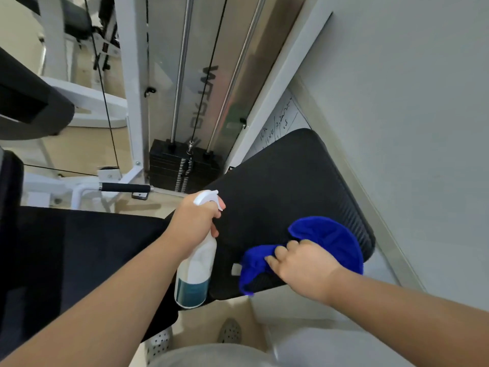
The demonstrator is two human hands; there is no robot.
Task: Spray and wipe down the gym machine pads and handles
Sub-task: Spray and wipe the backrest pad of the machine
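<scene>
The person stands over a black machine pad (285, 186) that tilts across the centre of the view, its ribbed edge toward the grey wall (410, 102).

Left hand (194, 223): the grip is clamped around the neck of a spray bottle (197, 263), with one finger hooked over the white trigger head (207, 197). The bottle hangs nearly upright at the left edge of the pad, nozzle pointing toward the pad surface. The bottle body is translucent white with a teal label band near its base.

Right hand (304, 266): the fingers are curled shut on a blue microfibre cloth (328, 242). The cloth is bunched under the hand and pressed against the lower right part of the pad; one fold drapes over the near edge of the pad, another fans out toward the ribbed edge.

A second black pad (79, 255) lies flat to the left, just beside the tilted one and below the left forearm.

Behind the pads stands the white machine frame (132, 88) with two chrome guide rods (182, 70), a black cable and a black weight stack (182, 165) at the bottom. A handle with a black foam sleeve (124, 187) projects horizontally from the frame, to the left of the weight stack. A sheet with handwriting (277, 123) leans against the wall behind the tilted pad. Two perforated shoes (230, 331) show on the beige floor below.
</scene>
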